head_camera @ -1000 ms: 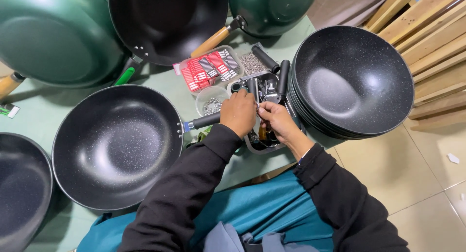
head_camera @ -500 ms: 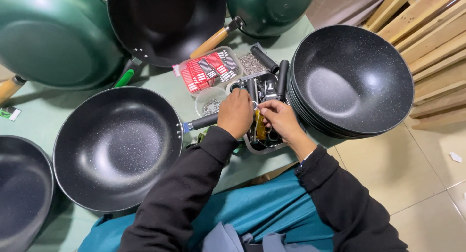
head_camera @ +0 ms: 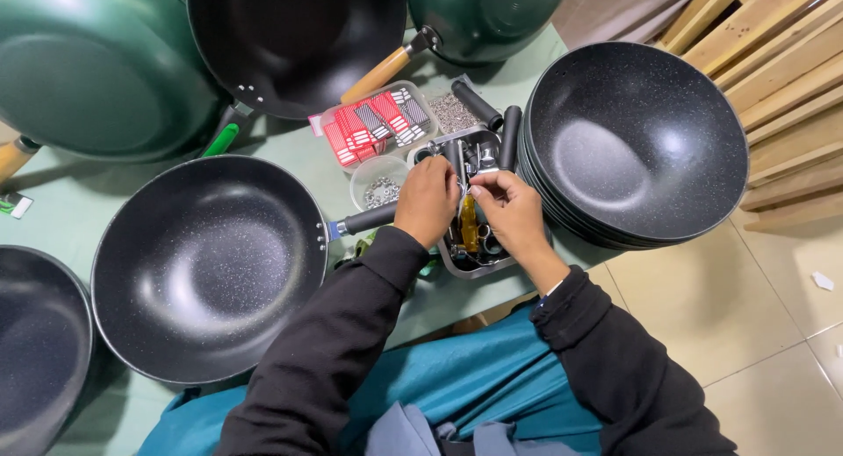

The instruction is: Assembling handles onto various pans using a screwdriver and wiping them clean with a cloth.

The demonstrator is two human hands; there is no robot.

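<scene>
My left hand and my right hand meet fingertip to fingertip over a grey parts tray at the table's front edge. Together they pinch a small metal part. Just below the fingers, a yellow-handled tool lies in the tray among dark fittings. My left hand is fist-like and sits over the end of the black handle of a speckled black wok. Black loose handles lie at the tray's far end.
A stack of black woks stands right of the tray. Green and black woks crowd the back, another black one sits far left. A clear box of red packets and a small cup of washers are behind my hands. Wooden slats lean at right.
My right hand's fingers have risen off the yellow-handled tool and come together with my left fingertips on the small part. My arms have barely shifted.
</scene>
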